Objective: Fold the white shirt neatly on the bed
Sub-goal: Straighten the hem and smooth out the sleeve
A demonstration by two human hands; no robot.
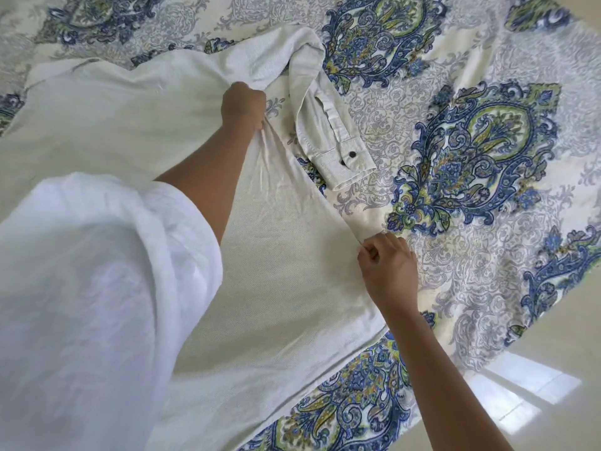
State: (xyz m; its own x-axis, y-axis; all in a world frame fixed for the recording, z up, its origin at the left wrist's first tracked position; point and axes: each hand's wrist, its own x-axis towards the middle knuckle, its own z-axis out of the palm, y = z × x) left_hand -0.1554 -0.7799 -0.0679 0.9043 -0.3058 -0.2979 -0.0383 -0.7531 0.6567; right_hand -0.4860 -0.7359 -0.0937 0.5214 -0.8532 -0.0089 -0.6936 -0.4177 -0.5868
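The white shirt (130, 125) lies spread flat across the bed, its body filling the left and middle of the head view. One long sleeve (328, 122) with a dark-buttoned cuff lies bent on the bedsheet to the right of the body. My left hand (244, 105) grips a bunch of fabric near the armpit, where the sleeve meets the body. My right hand (387, 268) pinches the shirt's side edge lower down. The cloth between both hands is drawn into a taut line with small creases.
The bed is covered by a cream sheet with blue and green paisley motifs (481, 151). My own loose white sleeve (97, 288) hides the lower left of the shirt. Glossy floor tiles (536, 402) show past the bed's edge at bottom right.
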